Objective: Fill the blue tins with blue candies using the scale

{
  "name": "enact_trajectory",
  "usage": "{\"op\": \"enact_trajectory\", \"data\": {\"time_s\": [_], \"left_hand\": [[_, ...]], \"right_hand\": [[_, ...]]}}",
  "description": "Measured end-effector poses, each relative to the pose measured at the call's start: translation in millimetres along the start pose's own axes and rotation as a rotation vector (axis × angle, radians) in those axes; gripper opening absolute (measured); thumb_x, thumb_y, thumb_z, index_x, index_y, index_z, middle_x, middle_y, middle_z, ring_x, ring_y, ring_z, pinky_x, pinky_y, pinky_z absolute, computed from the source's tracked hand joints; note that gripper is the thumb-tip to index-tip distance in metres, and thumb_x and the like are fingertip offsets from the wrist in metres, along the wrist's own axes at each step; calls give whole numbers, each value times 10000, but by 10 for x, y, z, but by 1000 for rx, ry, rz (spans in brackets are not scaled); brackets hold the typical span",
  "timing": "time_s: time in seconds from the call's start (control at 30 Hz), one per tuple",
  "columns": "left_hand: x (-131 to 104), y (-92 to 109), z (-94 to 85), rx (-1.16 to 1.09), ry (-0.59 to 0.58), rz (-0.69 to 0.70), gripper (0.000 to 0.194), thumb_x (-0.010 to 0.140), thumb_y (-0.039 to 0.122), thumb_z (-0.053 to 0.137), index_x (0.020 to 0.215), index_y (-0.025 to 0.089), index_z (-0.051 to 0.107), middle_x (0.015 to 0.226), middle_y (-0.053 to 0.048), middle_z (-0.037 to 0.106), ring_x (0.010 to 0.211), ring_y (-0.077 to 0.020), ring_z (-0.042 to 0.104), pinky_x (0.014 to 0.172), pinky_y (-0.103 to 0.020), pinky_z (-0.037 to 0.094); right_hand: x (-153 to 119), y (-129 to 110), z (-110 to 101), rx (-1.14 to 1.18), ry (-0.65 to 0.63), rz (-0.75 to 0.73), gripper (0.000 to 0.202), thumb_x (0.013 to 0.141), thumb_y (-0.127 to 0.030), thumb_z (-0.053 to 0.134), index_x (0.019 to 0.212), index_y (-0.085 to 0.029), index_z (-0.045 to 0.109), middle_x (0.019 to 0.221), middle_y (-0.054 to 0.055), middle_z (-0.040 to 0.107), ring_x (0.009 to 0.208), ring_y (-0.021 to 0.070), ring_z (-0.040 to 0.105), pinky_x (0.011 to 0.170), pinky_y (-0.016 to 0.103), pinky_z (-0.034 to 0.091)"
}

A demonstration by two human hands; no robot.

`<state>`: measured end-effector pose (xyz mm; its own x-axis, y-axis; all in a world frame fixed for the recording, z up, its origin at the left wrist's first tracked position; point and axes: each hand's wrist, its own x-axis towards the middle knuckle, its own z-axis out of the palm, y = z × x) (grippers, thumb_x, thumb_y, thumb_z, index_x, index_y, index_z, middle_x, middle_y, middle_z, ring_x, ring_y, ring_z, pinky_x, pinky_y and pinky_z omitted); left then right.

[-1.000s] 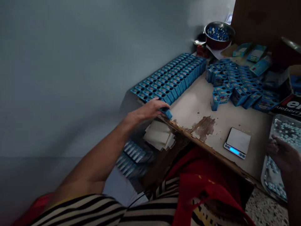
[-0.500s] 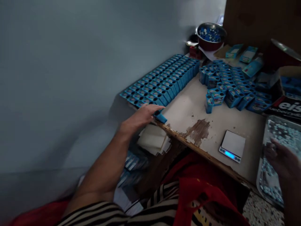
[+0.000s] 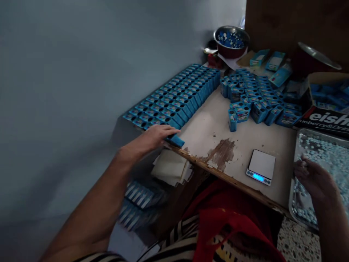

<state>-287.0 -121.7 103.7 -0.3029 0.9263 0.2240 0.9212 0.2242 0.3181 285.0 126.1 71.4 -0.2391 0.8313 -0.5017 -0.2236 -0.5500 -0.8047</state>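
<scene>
At the near end of the rows of small blue boxes [image 3: 174, 98], my left hand [image 3: 152, 140] lies with its fingers closed over a tilted small blue box [image 3: 176, 140]. The thumb side is partly hidden. My right hand [image 3: 313, 176] is above the metal tray [image 3: 292, 196], its fingers curled together in a pinch. Whatever is in that pinch is too small and dark to make out. Pale blue tablets [image 3: 324, 149] are spread across the tray. A digital scale [image 3: 262, 164] with a lit blue display sits between my hands, nothing on its plate.
More small blue boxes [image 3: 252, 94] stand in a loose cluster further back. Behind them are a bowl of blue and white pieces [image 3: 231, 40] and several larger blue packs. A black-printed carton [image 3: 324, 118] borders the tray. The table's worn wooden edge [image 3: 209, 167] runs before me.
The view has shifted, so the table appears further left. My left hand stays over the tilted box at the row's end. My right hand remains pinched above the tray.
</scene>
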Motion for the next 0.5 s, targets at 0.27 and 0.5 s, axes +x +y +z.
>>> {"op": "enact_trajectory", "data": {"time_s": [0.27,0.5], "left_hand": [[801,1421,1131,-213,122,-83,883,846,327,972,1591,150,532,1729,-246,522,1624,-353,544,1361,-498,466],[1294,1946,1835,-324,151,-343,364,1031,342,666,1326,172,539,1241,-140,731,1198,-272,741,1054,-410,627]], "right_hand": [[85,33,-93,102,-42,-121,280,755,-251,877,997,-228,738,837,6,608,628,97,508,490,151,490],[45,24,-208,156,-18,-233,267,774,-202,889,966,-210,703,821,-21,631,590,54,515,502,104,466]]}}
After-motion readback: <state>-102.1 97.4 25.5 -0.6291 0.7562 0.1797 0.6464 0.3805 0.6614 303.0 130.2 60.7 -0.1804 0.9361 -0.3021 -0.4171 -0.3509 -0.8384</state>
